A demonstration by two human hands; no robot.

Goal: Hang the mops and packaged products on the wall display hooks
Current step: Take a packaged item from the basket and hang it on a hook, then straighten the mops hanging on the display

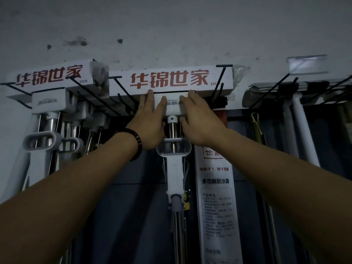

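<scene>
A person's left hand (150, 121) and right hand (199, 121) press flat, fingers straight, on the middle mop (172, 108); black hooks (221, 80) flank them, more mops (51, 103) hang left, a package (217, 187) just right.

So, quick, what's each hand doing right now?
Left hand: open, pressed flat on the white plastic mop head block.
Right hand: open, pressed flat on the same block.

The cardboard sleeve (171, 80) is matt white with red print. The clamp (172, 109) under it is smooth white plastic, and the mop pole (173, 130) is polished, shiny metal. The hooks (221, 79) are thin black metal wire. The packaged squeegee (217, 206) has glossy plastic film. The wall (171, 25) is rough, stained grey plaster.
</scene>
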